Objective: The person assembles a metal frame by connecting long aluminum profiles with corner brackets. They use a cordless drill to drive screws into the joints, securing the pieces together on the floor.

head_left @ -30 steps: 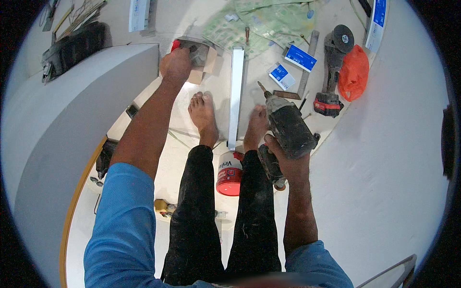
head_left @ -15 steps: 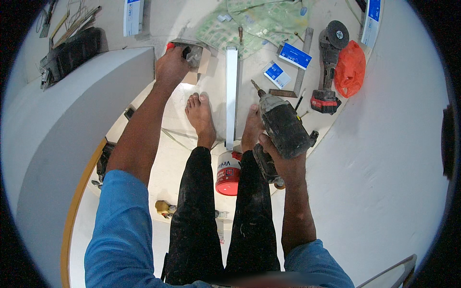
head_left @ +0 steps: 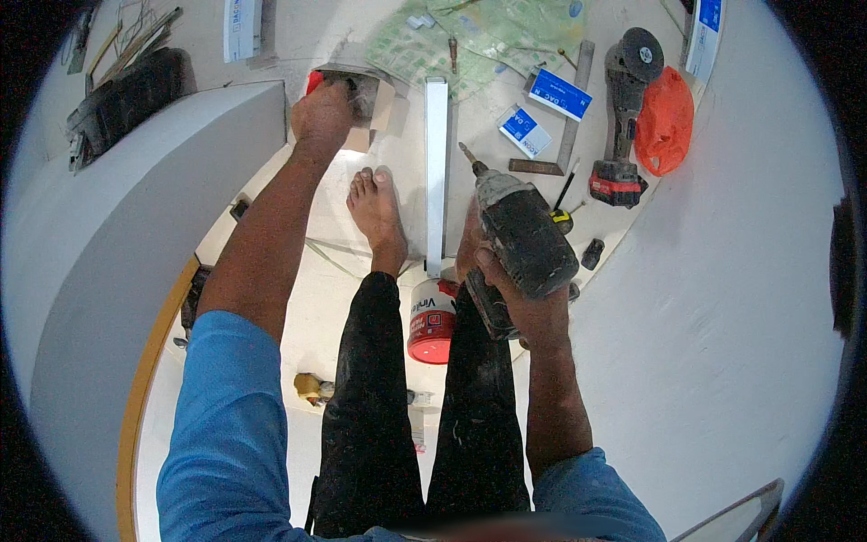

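Note:
My left hand [head_left: 322, 116] reaches into an open cardboard box [head_left: 385, 104] on the floor at the far left. Its fingertips are hidden among the dark contents, and a bit of red shows beside the knuckles. My right hand [head_left: 517, 287] grips a worn, dark cordless drill [head_left: 526, 230] by its handle, held above my right foot. The drill's bit [head_left: 467, 152] points away from me and slightly left. Between my feet lies a long white metal bar [head_left: 435, 172], its near end by a red and white paint bucket [head_left: 430, 327].
Right of the bar lie blue and white small boxes [head_left: 560, 94], a metal square [head_left: 578, 108], a tape measure [head_left: 562, 220], an angle grinder [head_left: 625, 117] and an orange plastic bag [head_left: 664, 122]. A green patterned sheet [head_left: 506, 45] spreads behind. Curved white walls [head_left: 181, 181] flank me.
The drill has shifted slightly left, uncovering the tape measure and a small dark object at right. My left hand stays at the box, whose inside shows more. The view has shifted a little.

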A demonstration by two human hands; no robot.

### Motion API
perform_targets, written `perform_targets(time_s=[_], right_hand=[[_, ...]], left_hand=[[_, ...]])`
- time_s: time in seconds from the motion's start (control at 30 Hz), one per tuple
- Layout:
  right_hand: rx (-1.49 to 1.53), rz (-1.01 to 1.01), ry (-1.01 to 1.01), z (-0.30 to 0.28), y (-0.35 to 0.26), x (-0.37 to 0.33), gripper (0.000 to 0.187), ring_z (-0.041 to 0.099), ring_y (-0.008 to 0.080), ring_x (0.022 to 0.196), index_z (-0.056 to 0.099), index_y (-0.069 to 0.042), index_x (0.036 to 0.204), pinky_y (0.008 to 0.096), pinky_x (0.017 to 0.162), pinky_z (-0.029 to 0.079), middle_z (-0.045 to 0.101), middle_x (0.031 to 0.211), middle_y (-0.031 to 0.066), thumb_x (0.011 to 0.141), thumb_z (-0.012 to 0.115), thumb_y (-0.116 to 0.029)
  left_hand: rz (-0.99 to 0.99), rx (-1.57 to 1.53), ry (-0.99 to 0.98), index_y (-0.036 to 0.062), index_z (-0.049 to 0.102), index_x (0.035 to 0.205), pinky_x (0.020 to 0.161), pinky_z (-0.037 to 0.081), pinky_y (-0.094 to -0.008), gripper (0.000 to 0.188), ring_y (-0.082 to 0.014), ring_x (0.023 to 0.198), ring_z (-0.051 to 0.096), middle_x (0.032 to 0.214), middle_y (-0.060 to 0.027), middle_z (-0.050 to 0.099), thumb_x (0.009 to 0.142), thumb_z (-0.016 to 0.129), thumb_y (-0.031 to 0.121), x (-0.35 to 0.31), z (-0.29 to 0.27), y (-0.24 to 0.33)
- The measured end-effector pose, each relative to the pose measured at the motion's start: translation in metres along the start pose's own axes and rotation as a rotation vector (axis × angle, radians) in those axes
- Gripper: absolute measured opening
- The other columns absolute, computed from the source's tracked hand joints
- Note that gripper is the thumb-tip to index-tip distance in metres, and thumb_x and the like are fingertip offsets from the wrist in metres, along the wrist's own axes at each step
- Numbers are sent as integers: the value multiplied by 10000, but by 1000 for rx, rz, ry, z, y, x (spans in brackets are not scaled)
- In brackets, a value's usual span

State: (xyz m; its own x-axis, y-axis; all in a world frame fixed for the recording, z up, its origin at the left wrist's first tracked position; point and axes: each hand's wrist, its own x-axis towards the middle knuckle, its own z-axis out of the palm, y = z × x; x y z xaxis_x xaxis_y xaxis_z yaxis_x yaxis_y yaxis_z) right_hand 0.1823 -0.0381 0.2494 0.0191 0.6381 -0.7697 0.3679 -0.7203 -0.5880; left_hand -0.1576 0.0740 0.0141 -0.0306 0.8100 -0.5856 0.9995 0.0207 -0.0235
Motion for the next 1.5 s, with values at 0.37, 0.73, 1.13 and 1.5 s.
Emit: perform_targets(time_s=[0.37,0.73,1.13,1.5], right_hand=[[-39,-176,15,3,19,-3,495,753,357,1231,713,-88,1411,462,1092,579,759,1377,169,960,861,-229],[30,-125,20,8,21,-3,407,785,196,1006,807,-102,1295,428,898,639,829,1150,90,953,911,-295],[-1,-110,-52,0,1,-5,369,799,202,1078,828,-117,1298,412,968,629,848,1177,76,968,888,-270],[-186,-424,-140,10,4,-12,334,771,235,1167,797,-94,1329,441,1024,603,823,1275,107,1010,834,-184]], left_hand=[[30,-55,139,41,713,1196,924,608,-598,304,-454,1059,773,1057,-238,789,948,732,216,1,5,7],[-14,-132,122,46,761,1161,950,601,-573,265,-457,1077,761,1134,-238,780,917,717,137,11,9,-6],[-160,-511,334,48,791,1214,861,615,-492,281,-387,921,789,996,-198,798,954,769,154,-26,-23,-10],[-500,-2346,-244,-35,646,1318,976,669,-466,267,-330,1033,772,1099,-186,738,1070,677,59,-117,-101,104]])
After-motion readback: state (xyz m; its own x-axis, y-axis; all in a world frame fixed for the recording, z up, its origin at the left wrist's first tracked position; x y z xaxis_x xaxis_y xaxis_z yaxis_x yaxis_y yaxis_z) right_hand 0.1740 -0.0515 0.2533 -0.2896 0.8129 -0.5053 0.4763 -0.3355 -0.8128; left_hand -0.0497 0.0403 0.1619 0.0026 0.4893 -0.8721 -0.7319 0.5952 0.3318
